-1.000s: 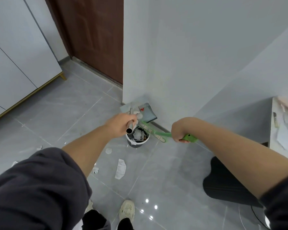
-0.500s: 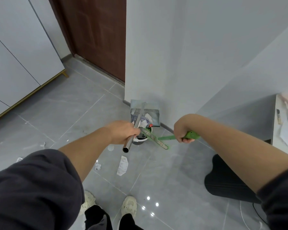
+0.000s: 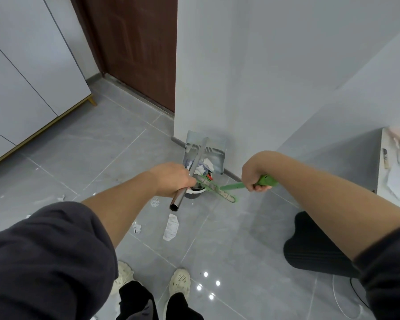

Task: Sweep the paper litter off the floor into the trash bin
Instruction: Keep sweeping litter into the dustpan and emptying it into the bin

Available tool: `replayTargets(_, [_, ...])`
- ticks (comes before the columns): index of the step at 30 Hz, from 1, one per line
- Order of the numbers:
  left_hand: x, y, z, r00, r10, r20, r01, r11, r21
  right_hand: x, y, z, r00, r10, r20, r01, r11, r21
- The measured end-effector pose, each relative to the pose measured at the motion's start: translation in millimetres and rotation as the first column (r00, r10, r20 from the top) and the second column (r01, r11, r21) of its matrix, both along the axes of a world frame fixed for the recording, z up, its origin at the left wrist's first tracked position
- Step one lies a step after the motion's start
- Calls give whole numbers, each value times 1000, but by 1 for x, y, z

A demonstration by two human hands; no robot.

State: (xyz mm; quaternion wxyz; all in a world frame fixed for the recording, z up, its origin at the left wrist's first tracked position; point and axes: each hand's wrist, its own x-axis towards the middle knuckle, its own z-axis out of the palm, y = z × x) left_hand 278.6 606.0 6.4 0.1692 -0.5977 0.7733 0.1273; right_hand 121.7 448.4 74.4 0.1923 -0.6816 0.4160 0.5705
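Paper litter [image 3: 203,166] in dustpan [image 3: 217,158], just beyond left fingers [image 3: 187,181] gripping handle [image 3: 179,199].

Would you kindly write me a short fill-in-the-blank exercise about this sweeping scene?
1. The right hand grips a broom whose handle is coloured ____.
2. The dustpan, gripped by the left hand, holds crumpled ____.
3. A long white scrap lies on the ____ near the trash bin.
Missing words: green; paper; floor.
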Motion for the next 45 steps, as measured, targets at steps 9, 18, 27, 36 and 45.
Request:
replayTargets(9, [-8, 20, -21, 993, -97, 68, 98, 995, -15, -2, 23, -7, 973, 229, -9, -229, 973, 19])
replayTargets(18, [-17, 22, -13, 985, -135, 103, 139, 990, -35, -6, 16, 0, 988, 146, 42, -146, 989, -3])
replayTargets(27, [-27, 32, -13, 995, -75, 59, 73, 997, 25, -12, 29, 7, 927, 376, 4, -374, 924, -80])
replayTargets(36, [6, 35, 11, 945, 232, -232, -293, 914, -280, -19, 11, 20, 986, 85, 142, -70, 992, -107])
replayTargets(45, [46, 22, 7, 228, 569, -790, -962, 256, -94, -11, -27, -10, 892, -262, 368, 325, 938, -121])
